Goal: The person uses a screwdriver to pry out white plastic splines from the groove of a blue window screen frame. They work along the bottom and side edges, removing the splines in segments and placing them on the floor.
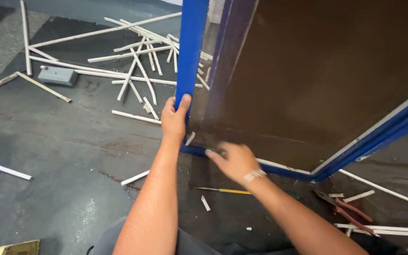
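Observation:
My left hand (174, 119) grips the upright blue frame bar (191, 47) near its lower end. That bar edges a large dark brown panel (317, 80) with a blue frame, tilted up from the floor. My right hand (232, 160) reaches to the bottom blue rail (279, 171) close to the corner. Its fingers pinch a small dark object against the rail; what the object is cannot be made out. A watch strap shows on that wrist.
Many thin white wooden strips (133, 71) lie scattered on the dark floor (62, 156). A grey block (58, 75) sits at upper left. A yellow-handled screwdriver (225, 191) lies below my right hand, red-handled pliers (348, 210) further right.

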Demonstrator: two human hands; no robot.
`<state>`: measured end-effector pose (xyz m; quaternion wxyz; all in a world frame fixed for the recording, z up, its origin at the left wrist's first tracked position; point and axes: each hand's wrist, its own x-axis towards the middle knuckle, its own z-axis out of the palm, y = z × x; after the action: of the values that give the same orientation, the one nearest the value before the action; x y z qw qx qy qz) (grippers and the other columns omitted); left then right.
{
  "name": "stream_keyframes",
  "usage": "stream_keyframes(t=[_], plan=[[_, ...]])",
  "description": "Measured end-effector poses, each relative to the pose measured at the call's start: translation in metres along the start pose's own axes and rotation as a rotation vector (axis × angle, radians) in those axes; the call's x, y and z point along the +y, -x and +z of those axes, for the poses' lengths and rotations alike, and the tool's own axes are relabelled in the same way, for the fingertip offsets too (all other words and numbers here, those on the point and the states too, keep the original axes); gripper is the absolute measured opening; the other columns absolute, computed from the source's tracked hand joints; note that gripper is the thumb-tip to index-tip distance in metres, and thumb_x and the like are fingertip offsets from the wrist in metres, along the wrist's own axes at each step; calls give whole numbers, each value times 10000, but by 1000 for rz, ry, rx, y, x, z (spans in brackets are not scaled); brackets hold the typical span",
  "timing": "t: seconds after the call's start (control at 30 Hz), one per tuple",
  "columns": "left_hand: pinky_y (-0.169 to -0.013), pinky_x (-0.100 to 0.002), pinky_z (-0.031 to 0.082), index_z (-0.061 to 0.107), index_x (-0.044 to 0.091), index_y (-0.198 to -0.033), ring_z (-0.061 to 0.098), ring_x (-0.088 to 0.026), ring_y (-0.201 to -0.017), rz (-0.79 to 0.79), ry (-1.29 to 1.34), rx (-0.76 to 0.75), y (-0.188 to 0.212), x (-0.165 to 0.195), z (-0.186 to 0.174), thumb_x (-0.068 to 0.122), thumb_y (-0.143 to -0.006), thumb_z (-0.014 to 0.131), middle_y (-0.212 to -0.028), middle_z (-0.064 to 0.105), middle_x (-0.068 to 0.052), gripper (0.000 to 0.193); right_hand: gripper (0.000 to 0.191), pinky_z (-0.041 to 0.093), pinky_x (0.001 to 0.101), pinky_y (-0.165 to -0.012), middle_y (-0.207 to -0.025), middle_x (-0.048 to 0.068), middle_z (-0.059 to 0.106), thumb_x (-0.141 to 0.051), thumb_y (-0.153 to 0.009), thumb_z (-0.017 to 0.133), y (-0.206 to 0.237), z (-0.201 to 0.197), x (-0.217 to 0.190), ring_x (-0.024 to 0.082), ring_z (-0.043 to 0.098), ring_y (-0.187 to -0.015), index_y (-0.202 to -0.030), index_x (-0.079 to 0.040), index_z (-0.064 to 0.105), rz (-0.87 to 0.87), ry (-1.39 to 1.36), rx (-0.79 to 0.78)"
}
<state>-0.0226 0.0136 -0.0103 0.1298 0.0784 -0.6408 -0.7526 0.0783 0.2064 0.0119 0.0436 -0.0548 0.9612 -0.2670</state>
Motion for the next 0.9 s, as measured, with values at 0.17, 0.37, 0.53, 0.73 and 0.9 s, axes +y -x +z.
stream_keyframes(t=[0.17,0.37,0.53,0.73,0.9], plan=[[-612,-240,439,672,56,-910,525,-46,-700,9,10,-7,0,-6,-1,478,-909,739,-761,623,44,427,479,552,520,-854,-901,259,726,-508,-909,629,-59,41,-53,463,691,-890,-915,-58,792,166,-11,1],[-578,-259,433,682,65,-879,520,-59,-645,58,-61,104,-1,-16,9,484,-880,758,-695,604,41,426,417,494,626,-847,-958,337,635,-409,-941,645,-46,54,-1,539,627,-888,-928,-3,737,550,-534,-141],[-604,-273,452,682,58,-889,532,-69,-663,86,-89,125,-1,-18,10,490,-889,759,-699,615,30,439,358,537,607,-632,-772,274,676,-344,-953,660,-44,84,2,464,675,-676,-823,-16,719,404,-393,80],[-618,-285,453,681,54,-894,527,-79,-681,89,-98,121,3,-17,9,493,-898,755,-708,616,28,446,319,483,516,-516,-658,169,635,-343,-996,613,-34,92,14,383,610,-547,-802,-109,710,64,-225,215],[-616,-280,449,681,56,-895,533,-75,-679,73,-87,118,3,-13,10,478,-899,753,-712,614,28,428,402,438,674,-675,-833,349,552,-314,-1029,611,-27,86,9,567,529,-742,-829,35,628,712,-874,21]])
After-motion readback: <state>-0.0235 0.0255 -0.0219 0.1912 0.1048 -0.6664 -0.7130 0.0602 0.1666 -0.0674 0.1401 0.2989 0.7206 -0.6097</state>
